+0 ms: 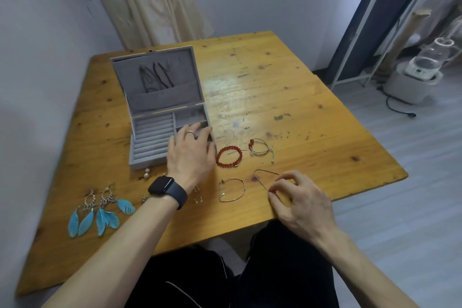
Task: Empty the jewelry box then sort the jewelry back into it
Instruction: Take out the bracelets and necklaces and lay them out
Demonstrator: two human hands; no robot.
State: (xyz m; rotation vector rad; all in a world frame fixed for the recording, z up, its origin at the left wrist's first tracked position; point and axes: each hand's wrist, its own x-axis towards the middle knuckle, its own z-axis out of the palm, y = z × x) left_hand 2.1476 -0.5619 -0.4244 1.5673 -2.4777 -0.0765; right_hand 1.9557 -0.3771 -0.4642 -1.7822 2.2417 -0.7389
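Observation:
A grey jewelry box [150, 140] stands open on the wooden table [287, 97], with dark necklaces hanging in its lid pocket [156, 76]. My left hand [191, 155] rests with spread fingers over the box's right front compartments. My right hand [295, 195] pinches a thin dark cord necklace [261, 177] lying on the table. Between my hands lie a red bead bracelet [228, 156], a cord bracelet with red beads [261, 149] and a thin silver bracelet [232, 189]. Blue feather earrings [100, 212], pearl studs [147, 173] and small studs [197, 195] lie at the left front.
The table's near edge runs just in front of my right hand. A white wall stands to the left and a curtain [160, 0] behind the table. A metal rack [380, 20] and a white appliance [415, 77] with a cable stand on the floor at the right.

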